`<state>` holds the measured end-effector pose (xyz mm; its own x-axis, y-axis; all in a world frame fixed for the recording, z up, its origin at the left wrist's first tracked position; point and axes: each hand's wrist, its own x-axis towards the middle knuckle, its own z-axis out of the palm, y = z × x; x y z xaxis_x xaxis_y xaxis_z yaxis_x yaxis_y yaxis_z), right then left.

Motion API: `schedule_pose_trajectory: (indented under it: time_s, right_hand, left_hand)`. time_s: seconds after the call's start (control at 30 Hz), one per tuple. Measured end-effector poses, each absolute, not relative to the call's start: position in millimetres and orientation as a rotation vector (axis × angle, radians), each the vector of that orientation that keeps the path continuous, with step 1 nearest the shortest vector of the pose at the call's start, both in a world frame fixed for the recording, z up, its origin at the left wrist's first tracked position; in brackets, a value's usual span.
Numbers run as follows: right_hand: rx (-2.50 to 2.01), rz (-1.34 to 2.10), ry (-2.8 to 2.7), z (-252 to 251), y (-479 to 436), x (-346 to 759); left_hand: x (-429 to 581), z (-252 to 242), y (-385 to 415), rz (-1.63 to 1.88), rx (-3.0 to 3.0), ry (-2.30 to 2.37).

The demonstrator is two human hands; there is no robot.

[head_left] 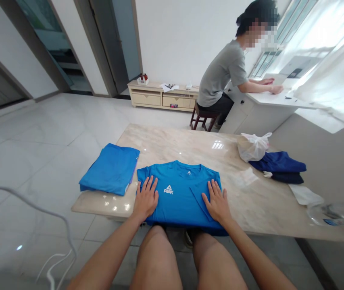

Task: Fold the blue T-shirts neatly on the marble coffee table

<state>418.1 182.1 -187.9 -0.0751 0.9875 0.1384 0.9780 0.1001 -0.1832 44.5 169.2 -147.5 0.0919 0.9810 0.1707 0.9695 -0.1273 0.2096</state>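
Note:
A blue T-shirt (179, 201) with a white PEAK logo lies spread on the marble-look table (172, 139), its collar away from me. Its lower part reaches over the table's near edge. My left hand (146, 198) rests flat on the shirt's left side, fingers spread. On the right side, my right hand (217, 201) also presses flat near the sleeve, fingers apart. To the left of the shirt sits a folded blue garment (109, 169), overhanging the table's left edge.
At the table's right are a white plastic bag (254, 147), dark blue folded clothes (280, 166) and a clear plastic bottle (338, 211). A person in grey (222, 72) sits on a stool (203, 117) beyond. A white cable (53, 213) hangs at left.

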Motion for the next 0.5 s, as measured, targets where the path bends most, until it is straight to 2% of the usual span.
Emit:
schedule_pose_trajectory:
  time_s: [0.5]
  right_hand:
    - [-2.03, 0.164, -2.178, -172.6, 192.5, 412.6]
  left_hand:
    - [45.0, -144.6, 176.6, 0.396, 2.3, 2.028]
